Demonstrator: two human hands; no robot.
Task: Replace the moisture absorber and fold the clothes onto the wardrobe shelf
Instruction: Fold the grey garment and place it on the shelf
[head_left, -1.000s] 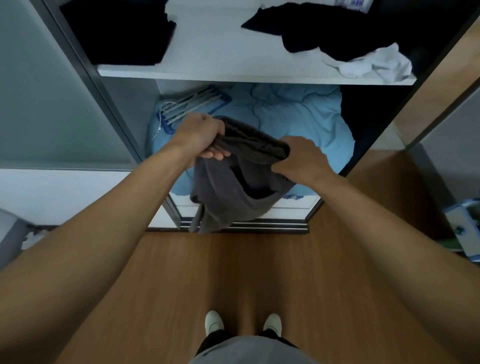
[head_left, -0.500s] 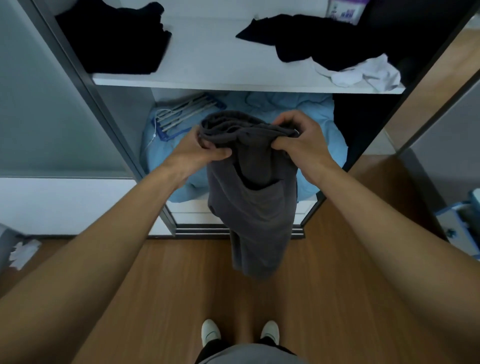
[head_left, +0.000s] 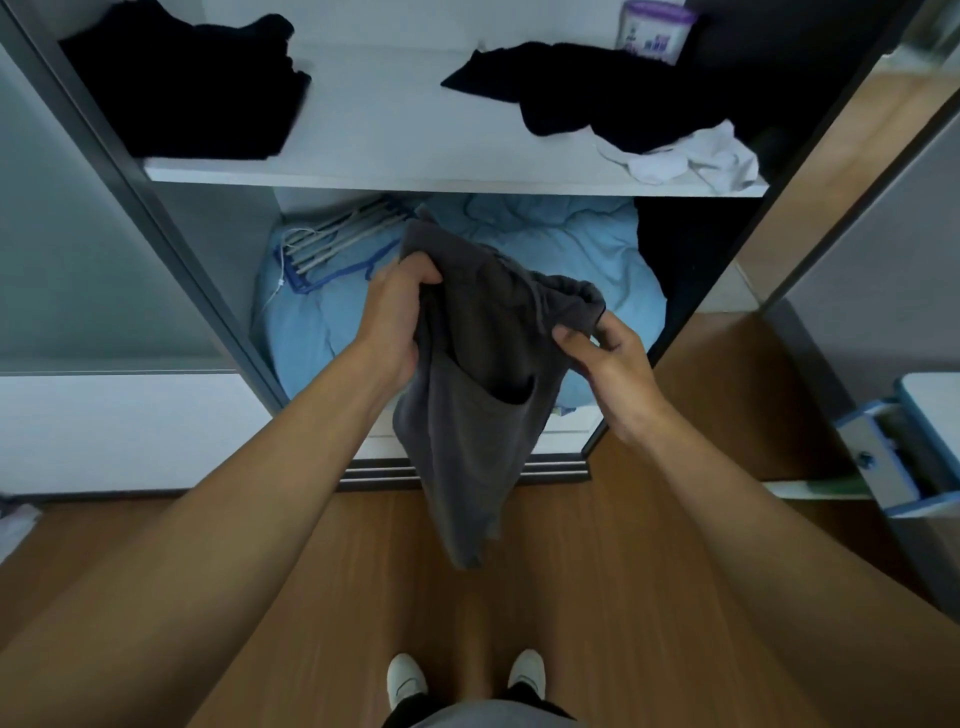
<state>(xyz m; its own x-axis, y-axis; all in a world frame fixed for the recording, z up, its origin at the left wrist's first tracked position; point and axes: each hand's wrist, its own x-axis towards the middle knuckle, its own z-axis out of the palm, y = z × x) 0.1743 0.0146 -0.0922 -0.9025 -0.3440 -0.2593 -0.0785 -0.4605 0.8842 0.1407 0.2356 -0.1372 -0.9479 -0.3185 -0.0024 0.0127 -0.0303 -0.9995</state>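
Up on the shelf (head_left: 395, 130), the purple-lidded moisture absorber's (head_left: 655, 28) label is unreadable; left hand (head_left: 397, 317) and right hand (head_left: 605, 358) both pinch the grey garment (head_left: 478, 395).

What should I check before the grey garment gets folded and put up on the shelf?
1. Left hand grip on the grey garment: ok, fist closed on the upper edge.
2. Right hand grip: ok, fingers pinch the other corner.
3. Garment spread flat for folding: not ok, bunched and hanging.
4. Bare space on the shelf: ok, between the black stack and the black heap.
5. Moisture absorber replaced: cannot tell.
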